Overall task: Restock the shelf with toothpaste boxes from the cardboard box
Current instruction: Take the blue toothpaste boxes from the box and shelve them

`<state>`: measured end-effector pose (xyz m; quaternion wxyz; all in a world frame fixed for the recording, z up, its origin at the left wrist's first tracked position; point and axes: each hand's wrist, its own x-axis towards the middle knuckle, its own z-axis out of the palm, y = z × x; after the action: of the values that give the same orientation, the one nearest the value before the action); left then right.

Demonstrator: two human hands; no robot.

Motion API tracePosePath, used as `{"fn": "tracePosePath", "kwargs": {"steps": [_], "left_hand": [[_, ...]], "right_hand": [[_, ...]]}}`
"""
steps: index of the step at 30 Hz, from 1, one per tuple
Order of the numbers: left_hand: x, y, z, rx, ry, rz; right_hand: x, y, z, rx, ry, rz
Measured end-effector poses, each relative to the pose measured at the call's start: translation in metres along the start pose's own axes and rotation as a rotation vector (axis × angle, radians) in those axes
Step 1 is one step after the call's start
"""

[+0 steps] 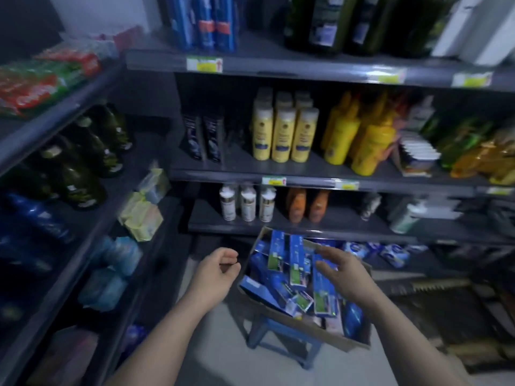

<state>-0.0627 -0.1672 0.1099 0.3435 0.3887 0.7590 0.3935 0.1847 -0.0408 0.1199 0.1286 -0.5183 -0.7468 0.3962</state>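
Box (330, 337), open-topped cardboard, sits at 6 o'clock in the head view on a blue stool (257, 330). It is full of blue toothpaste packs (296, 263), jumbled: some stand on end, some lie flat.

Left hand (220, 270) is at 9 o'clock of the box, just beside its rim and over the floor (223, 344). Fingers are loosely curled, thumb near the fingertips, nothing held.

Right hand (344, 274) is over the box at its 2 o'clock side. Fingers are spread and relaxed above the packs, a wide grip with nothing held. Cannot tell if the fingertips touch a pack.

Shelf (239, 165) fills 12 o'clock, a dark unit with several boards. On the middle board are two dark tubes (202, 137) at 11 o'clock, with cream bottles (284, 135) to their 3 o'clock, then yellow bottles (362, 140). The board below holds white bottles (248, 203). A side rack (92, 227) at 9 o'clock holds green bottles (83, 162). The frame is motion-blurred and labels are unreadable.
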Motion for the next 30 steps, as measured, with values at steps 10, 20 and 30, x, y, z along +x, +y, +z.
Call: {"fn": "tracePosePath", "kwargs": {"steps": [10, 20, 30], "left_hand": [[0.013, -0.013, 0.111, 0.046, -0.080, -0.172], [0.075, -0.050, 0.145, 0.050, 0.006, -0.337], [0.159, -0.093, 0.192, 0.167, -0.140, -0.412]], "right_hand": [[0.001, 0.106, -0.020, 0.076, -0.024, 0.243], [0.053, 0.139, 0.020, 0.228, -0.076, 0.322], [0.102, 0.156, 0.068, 0.313, -0.035, 0.419]]}}
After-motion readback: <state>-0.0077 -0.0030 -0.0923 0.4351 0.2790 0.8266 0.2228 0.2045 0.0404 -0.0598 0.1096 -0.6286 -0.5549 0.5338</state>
